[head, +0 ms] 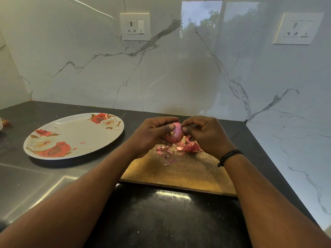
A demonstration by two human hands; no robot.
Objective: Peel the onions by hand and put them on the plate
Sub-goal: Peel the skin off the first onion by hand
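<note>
White melamine, rose-printed, the oval plate (71,135) waits bare on the dark worktop (26,176), handy for peeled onions. The left hand (152,133) cups the small red onion (174,135) above the wooden board (188,174), so peelings (179,149) drop there; the right hand (204,131) keeps a closed pinch grip on loose skin.

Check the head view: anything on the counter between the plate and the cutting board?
Nothing. In the head view, only bare dark counter shows between the floral plate and the wooden cutting board, partly crossed by the left forearm above it.
</note>
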